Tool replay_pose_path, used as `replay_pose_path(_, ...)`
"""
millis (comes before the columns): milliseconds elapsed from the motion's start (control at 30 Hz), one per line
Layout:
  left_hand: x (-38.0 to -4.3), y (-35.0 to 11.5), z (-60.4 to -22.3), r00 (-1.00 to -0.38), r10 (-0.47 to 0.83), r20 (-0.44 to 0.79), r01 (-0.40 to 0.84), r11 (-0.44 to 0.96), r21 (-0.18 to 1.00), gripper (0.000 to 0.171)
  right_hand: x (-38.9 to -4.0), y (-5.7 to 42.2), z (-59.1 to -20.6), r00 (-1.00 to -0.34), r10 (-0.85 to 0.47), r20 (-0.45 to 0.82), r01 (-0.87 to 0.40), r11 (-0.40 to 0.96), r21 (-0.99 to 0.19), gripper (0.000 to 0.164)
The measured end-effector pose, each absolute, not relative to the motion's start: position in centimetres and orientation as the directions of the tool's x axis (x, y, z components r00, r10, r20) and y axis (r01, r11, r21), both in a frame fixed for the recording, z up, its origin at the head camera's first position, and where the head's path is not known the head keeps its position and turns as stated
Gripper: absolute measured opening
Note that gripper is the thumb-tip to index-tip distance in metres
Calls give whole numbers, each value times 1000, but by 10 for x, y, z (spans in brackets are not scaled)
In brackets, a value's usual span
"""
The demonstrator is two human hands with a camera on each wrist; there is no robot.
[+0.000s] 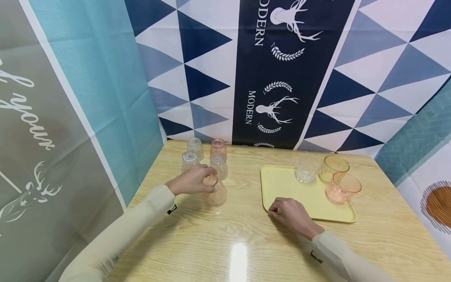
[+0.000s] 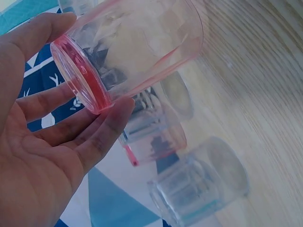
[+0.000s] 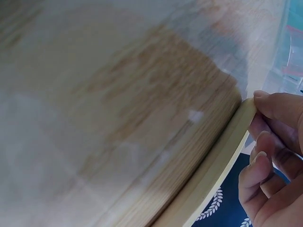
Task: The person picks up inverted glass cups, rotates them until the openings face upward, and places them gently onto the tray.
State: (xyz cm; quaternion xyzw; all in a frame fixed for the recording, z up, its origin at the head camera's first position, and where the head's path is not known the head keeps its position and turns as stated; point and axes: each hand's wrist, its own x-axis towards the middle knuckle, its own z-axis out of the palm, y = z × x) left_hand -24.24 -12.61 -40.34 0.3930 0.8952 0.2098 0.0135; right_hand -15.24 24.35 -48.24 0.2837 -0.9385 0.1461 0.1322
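My left hand grips a pink tinted glass by its thick base, thumb on one side and fingers on the other. That glass is upside down and slightly tilted; whether its rim touches the table I cannot tell. Behind it stand a clear glass, another clear glass, a third clear glass and a second pink glass. On the right, my right hand pinches the near left corner of a pale yellow tray between thumb and fingers.
Toward the tray's right side stand a clear tumbler, a wide yellow glass and a wide pink glass, mouths up. Everything rests on a wood-grain table. Patterned cloth hangs behind and at the left.
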Motion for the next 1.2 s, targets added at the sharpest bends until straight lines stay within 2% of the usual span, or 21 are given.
replay_pose_path(233, -242, -113, -404, -658, 735, 160, 725, 562, 399, 47, -153, 245, -481, -807, -491, 328, -567, 799, -199, 10)
replay_pose_path(433, -239, -101, -404, -661, 738, 134, 716, 568, 406, 51, -153, 245, -483, -805, -487, 338, -566, 802, -192, 10)
replay_pose_path(833, -234, -77, -404, -651, 747, 134, 721, 553, 418, 51, -153, 244, -485, -804, -480, 350, -561, 807, -183, 11)
replay_pose_path(1200, -232, -61, -409, -630, 746, 217, 748, 508, 427, 48, -152, 243, -484, -823, -468, 322, -541, 818, -192, 8)
